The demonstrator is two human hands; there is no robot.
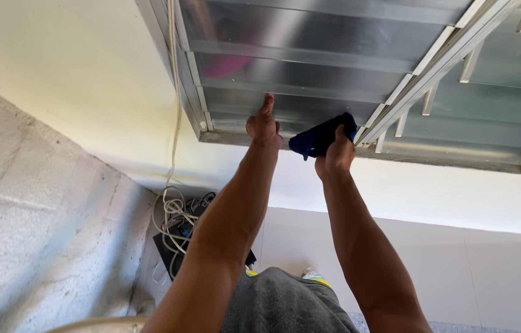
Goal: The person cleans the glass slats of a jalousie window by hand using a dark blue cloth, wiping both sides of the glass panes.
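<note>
A shiny metal louvred panel (310, 55) with horizontal slats is set in a pale wall, seen from close up. My left hand (263, 123) rests against a lower slat, one finger stretched up along the metal, nothing in it. My right hand (336, 154) grips a dark blue cloth (321, 137) and presses it against the panel's lower slats, beside a white metal bar (421, 80) that crosses the panel diagonally. Both forearms reach out from me toward the panel.
A white cable (176, 123) hangs down the wall by the panel's left frame and ends in a coiled tangle with a dark box (180, 228) on the tiled floor. A rough grey concrete surface (38, 216) fills the left. My grey shorts (279, 305) show below.
</note>
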